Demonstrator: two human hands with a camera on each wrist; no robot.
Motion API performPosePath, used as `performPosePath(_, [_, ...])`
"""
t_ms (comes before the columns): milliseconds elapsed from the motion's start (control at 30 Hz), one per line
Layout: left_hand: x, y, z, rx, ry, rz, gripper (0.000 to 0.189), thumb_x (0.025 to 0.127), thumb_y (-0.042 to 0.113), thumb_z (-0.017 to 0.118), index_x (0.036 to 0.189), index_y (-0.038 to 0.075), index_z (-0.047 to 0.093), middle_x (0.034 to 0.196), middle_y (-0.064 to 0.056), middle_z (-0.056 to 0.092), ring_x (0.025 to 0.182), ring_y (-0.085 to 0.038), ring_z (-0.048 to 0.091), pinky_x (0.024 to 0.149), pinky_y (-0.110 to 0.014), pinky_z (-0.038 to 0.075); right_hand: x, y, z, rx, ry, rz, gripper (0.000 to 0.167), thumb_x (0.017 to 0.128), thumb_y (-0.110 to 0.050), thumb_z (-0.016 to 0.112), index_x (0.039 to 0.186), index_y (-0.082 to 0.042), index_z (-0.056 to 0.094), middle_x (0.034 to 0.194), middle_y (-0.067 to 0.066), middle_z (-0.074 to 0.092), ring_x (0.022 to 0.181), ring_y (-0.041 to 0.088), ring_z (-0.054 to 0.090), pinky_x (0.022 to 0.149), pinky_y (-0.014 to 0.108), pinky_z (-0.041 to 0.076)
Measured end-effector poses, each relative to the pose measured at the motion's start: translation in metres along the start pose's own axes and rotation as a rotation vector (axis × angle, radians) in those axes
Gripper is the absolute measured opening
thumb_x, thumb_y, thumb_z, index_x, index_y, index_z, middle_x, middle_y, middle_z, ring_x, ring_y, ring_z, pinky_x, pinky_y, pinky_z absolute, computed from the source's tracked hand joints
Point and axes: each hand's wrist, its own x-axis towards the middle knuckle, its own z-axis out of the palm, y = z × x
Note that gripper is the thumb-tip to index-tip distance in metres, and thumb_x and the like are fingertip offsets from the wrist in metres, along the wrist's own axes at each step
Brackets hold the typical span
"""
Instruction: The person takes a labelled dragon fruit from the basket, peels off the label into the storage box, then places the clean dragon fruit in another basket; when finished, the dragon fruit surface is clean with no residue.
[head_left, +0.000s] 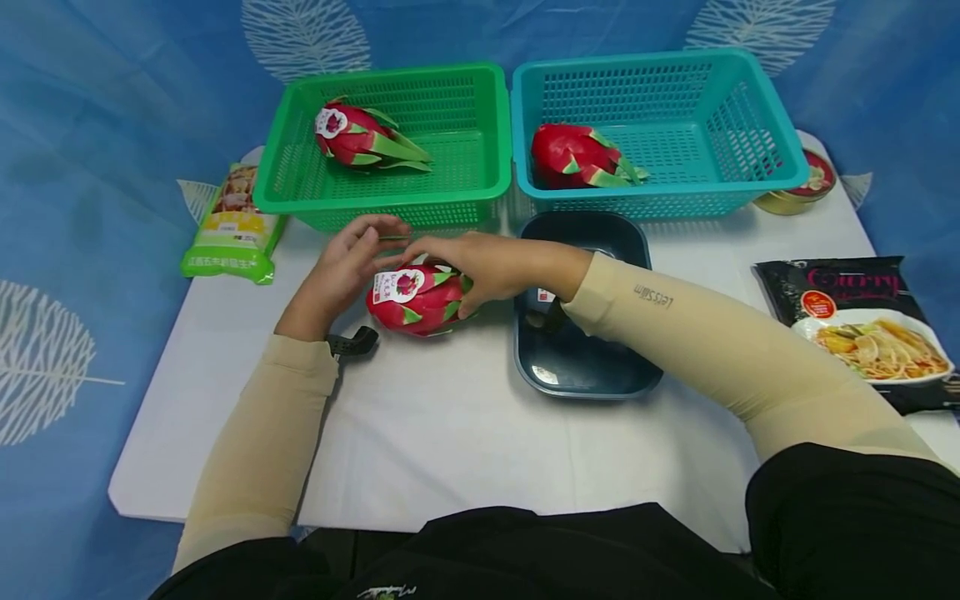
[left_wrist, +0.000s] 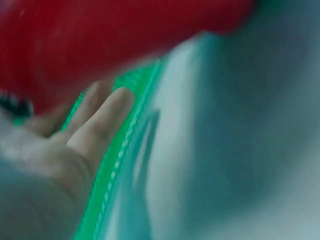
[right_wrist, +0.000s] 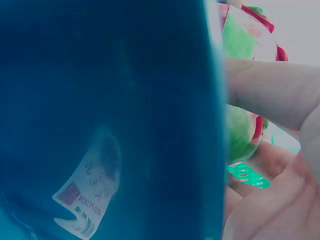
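Observation:
A red dragon fruit (head_left: pixel 417 308) with green scales and a white label lies in front of the green basket, label side toward my left hand. My right hand (head_left: pixel 483 265) reaches across from the right and grips its leafy end, thumb on the near side and fingers over the top. In the right wrist view, that thumb lies across the dragon fruit's green scales (right_wrist: pixel 239 37). My left hand (head_left: pixel 348 265) is at the fruit's other end with fingers extended. The left wrist view shows the left thumb (left_wrist: pixel 107 117) straight, close beneath the blurred red skin.
A green basket (head_left: pixel 382 204) and a blue basket (head_left: pixel 667 196) each hold one dragon fruit. Beneath my right forearm sits a dark blue tray (head_left: pixel 585 367) with a label inside. A green food packet (head_left: pixel 232 233) lies left; a can (head_left: pixel 798 187) and black curry packet (head_left: pixel 862 325) lie right.

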Motion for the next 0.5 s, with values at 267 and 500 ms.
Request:
performPosePath(267, [-0.028,-0.004,-0.001,0.148,-0.207,0.063,0.107,0.082,0.040,0.092,0.165,0.010,0.030,0.161,-0.012,0.039,0.147,-0.032,0.036,0.106,-0.037,0.050,-0.001,0.000,-0.003,-0.002,0.004,-0.026,0.098,0.082,-0.012,0.093,0.160,-0.017,0.035,0.152,0.004,0.046,0.140,0.021,0.038,0.093,0.032,0.056])
performPosePath(500, [-0.034,-0.002,0.006,0.216,-0.171,-0.011,0.107,0.075,-0.001,0.096,0.163,0.011,0.037,0.157,-0.007,0.044,0.142,-0.028,0.040,0.101,-0.038,0.054,-0.002,0.000,-0.003,-0.020,-0.001,-0.039,0.097,0.084,-0.012,0.092,0.161,-0.014,0.034,0.155,0.006,0.044,0.142,0.022,0.037,0.097,0.035,0.055])
